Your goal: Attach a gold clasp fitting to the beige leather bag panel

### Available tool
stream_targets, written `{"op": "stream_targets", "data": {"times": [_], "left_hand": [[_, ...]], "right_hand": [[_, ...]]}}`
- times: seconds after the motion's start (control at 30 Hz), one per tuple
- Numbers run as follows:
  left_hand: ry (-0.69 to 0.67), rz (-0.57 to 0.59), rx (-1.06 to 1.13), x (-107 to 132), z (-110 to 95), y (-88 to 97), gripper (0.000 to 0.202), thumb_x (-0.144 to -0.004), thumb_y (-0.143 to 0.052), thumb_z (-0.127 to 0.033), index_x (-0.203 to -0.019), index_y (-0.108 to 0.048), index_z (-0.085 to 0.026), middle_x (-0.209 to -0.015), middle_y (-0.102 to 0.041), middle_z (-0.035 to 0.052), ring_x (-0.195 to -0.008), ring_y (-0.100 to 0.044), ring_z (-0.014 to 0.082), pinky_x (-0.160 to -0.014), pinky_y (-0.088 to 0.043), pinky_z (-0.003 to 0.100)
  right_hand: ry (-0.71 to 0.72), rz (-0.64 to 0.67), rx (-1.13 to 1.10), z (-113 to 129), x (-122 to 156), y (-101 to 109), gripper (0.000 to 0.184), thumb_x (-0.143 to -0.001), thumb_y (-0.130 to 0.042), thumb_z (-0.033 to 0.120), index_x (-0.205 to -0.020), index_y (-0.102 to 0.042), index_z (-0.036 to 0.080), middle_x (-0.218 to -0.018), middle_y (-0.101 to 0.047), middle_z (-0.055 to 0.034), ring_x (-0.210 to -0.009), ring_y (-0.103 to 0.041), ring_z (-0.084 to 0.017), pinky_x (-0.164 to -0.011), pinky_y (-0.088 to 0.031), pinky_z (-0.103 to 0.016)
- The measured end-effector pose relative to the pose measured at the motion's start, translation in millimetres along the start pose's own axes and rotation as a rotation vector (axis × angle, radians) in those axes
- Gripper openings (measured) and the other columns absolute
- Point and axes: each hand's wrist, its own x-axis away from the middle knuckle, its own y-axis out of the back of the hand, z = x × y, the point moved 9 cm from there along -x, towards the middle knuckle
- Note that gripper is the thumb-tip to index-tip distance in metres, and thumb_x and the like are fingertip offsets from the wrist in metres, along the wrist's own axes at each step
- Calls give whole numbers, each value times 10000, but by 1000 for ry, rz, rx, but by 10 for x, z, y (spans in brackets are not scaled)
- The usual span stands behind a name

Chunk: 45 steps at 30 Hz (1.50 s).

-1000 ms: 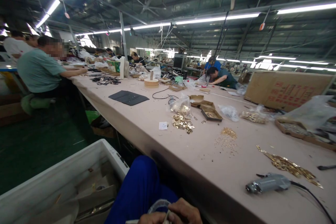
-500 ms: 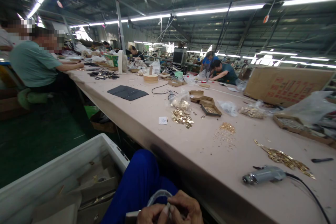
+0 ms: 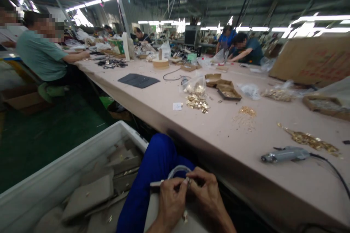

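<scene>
Room: I am looking into a long factory hall with strip lights under a dark roof, and a pale pink worktable (image 3: 213,131) running away from me on the right.
Lap: nearest to me is the person's leg in blue trousers (image 3: 153,167), just under the table edge.
Left hand (image 3: 170,204): its fingers are closed in a pinch on a pale strap (image 3: 177,169), which arches up in a small loop over the lap.
Right hand (image 3: 208,197): it is pinched on the same strap, fingertips meeting those of the left hand; I cannot tell what the small dark piece between them is.
Bin: a white plastic bin (image 3: 68,164) stands just left of the leg, with flat pieces of cardboard lying in it.
Near table: a grey power tool (image 3: 284,154) lies on its side, with a black cable (image 3: 335,173) trailing off to the right.
Beyond it: a strip of gold metal fittings (image 3: 308,139), then a smaller scattered heap (image 3: 247,111).
Mid table: another pile of gold fittings (image 3: 197,102) beside a white card (image 3: 177,106), with a clear bag (image 3: 195,86) and brown cardboard trays (image 3: 225,89) just behind.
Further: a dark flat sheet (image 3: 139,80) and a round wooden spool (image 3: 160,62).
Right edge: a large cardboard box (image 3: 311,60).
Others: a person in a green shirt (image 3: 41,56) sits at the table's far left, and two people in blue (image 3: 246,49) bend over the far end.
</scene>
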Motion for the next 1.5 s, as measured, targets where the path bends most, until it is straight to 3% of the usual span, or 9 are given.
{"op": "stream_targets", "data": {"times": [0.17,0.33,0.53,0.73,0.9,1.03,1.17,1.33,1.5], "left_hand": [[26,-31,30,16,24,-4,294,-921,-604,-258,-807,-850,-148,-726,-769,63,-706,-704,231,-655,-498,282],[67,-46,94,-12,146,-28,277,-916,-618,-215,-775,-845,-141,-681,-751,53,-623,-672,195,-578,-464,256],[50,-42,81,-64,129,-35,285,-915,-639,-212,-705,-815,-134,-613,-708,40,-537,-600,158,-512,-378,248],[65,4,111,-76,92,-72,316,-932,-612,-202,-686,-804,-151,-663,-750,49,-590,-663,169,-563,-446,242],[35,94,134,-80,79,-120,311,-965,-606,-266,-776,-809,-125,-671,-733,73,-572,-660,166,-532,-451,233],[172,239,277,-6,252,-263,269,-931,-627,-276,-1019,-788,-80,-568,-663,43,-430,-586,138,-439,-453,200],[233,239,366,12,357,-323,260,-890,-651,-287,-1003,-732,-68,-596,-681,65,-430,-616,139,-430,-486,188],[305,113,469,-30,454,-298,339,-799,-711,-285,-1070,-571,-136,-687,-724,51,-439,-653,177,-399,-520,224],[243,179,385,-20,347,-310,216,-843,-634,-301,-956,-647,-117,-577,-683,59,-436,-643,171,-426,-506,210]], "right_hand": [[-164,16,-153,6,19,24,230,-858,-723,390,-906,-822,188,-782,-646,-36,-689,-572,-173,-616,-451,-279],[-213,49,-188,-130,19,8,326,-903,-710,452,-996,-837,166,-877,-732,-84,-809,-669,-222,-712,-526,-304],[-231,70,-283,-177,5,-34,334,-883,-770,472,-1031,-819,177,-943,-754,-80,-847,-704,-230,-752,-565,-309],[-287,28,-216,-208,-28,-29,510,-943,-656,631,-766,-750,162,-624,-637,-42,-587,-589,-167,-541,-470,-266],[-277,16,-260,-250,-31,1,410,-857,-782,566,-951,-803,168,-845,-756,-84,-715,-683,-213,-663,-576,-309],[-329,-9,-290,-374,-16,-4,401,-836,-802,547,-934,-804,159,-825,-753,-90,-716,-694,-226,-666,-600,-327],[-329,-34,-257,-387,-25,-13,396,-827,-805,547,-899,-795,158,-821,-758,-94,-675,-690,-221,-618,-578,-313],[-355,-45,-302,-392,-33,-15,411,-800,-826,555,-923,-802,163,-837,-765,-90,-706,-705,-234,-646,-581,-322],[-306,-12,-225,-289,-34,-16,357,-797,-825,526,-822,-788,171,-767,-743,-73,-690,-667,-216,-627,-518,-298]]}}
